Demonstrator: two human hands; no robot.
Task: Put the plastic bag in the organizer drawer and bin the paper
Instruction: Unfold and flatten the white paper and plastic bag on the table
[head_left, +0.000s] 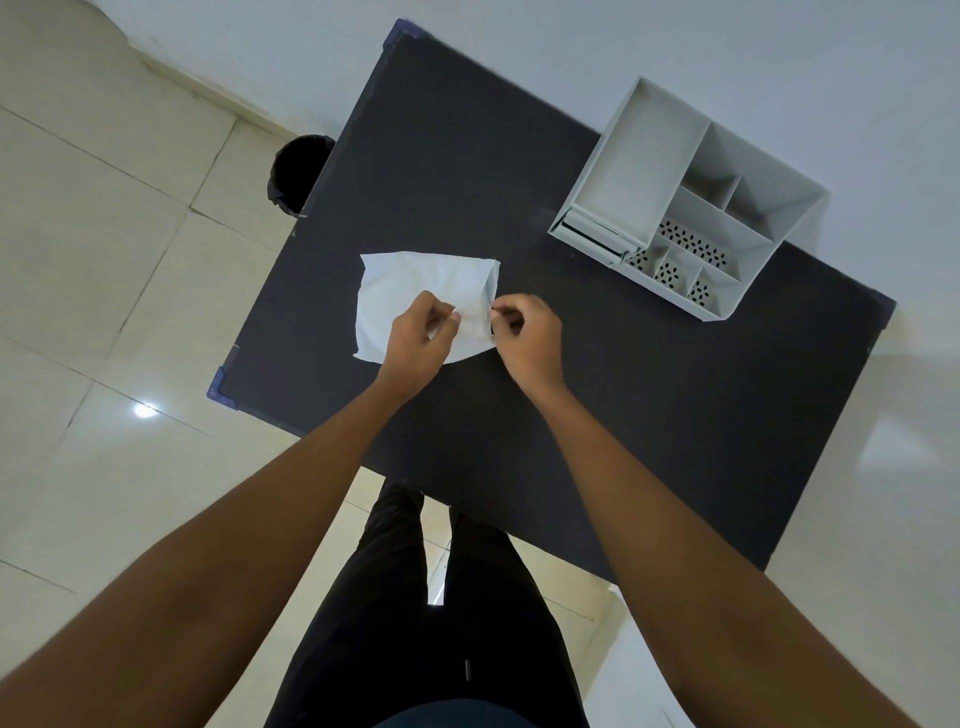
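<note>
A white, crinkled plastic bag (415, 283) lies flat near the middle of the black table (623, 415). My left hand (418, 343) pinches its near part between thumb and fingers. My right hand (530, 338) pinches the bag's right edge. Whether paper is inside the bag cannot be told. The white organizer (691, 208) stands at the table's far right, with several open compartments on top and its small drawer (592, 231) at the front left corner. A black bin (296, 174) sits on the floor beyond the table's left edge.
The table stands against a white wall at the far side. Cream floor tiles surround it on the left and near sides. My legs in black trousers are at the near table edge.
</note>
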